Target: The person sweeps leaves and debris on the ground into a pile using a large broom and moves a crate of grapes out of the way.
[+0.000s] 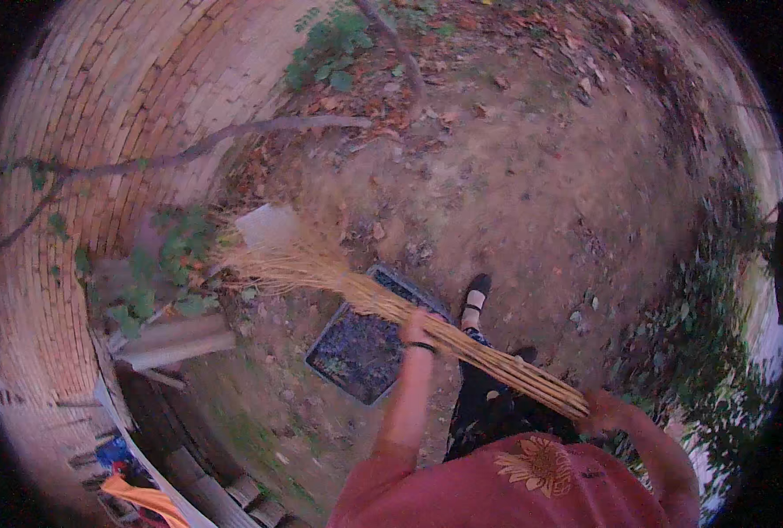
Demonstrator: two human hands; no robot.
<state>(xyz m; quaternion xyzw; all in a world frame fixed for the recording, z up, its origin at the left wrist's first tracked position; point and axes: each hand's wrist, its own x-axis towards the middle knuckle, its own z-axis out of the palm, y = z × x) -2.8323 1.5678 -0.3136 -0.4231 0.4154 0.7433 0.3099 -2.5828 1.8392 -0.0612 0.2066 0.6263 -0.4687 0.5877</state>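
A long bundle of dry, straw-coloured stalks (488,359) lies slantwise across my front, its frayed, bushy end spread out to the far left. Around the middle of the stalks my left hand (418,327) is closed, with a dark band at the wrist. My right hand (601,412) grips the thick butt end at the right, close to my body; its fingers are partly blurred. Beneath the bundle, a shallow dark tray (362,352) rests on the ground, with dark material inside that I cannot make out.
A brick wall (145,97) rises at the left, with a bare branch (233,132) in front of it. Grey slabs (176,341) and leafy plants (145,273) stand near the tray. My shoe (477,290) is on the bare soil (532,211); greenery borders the right.
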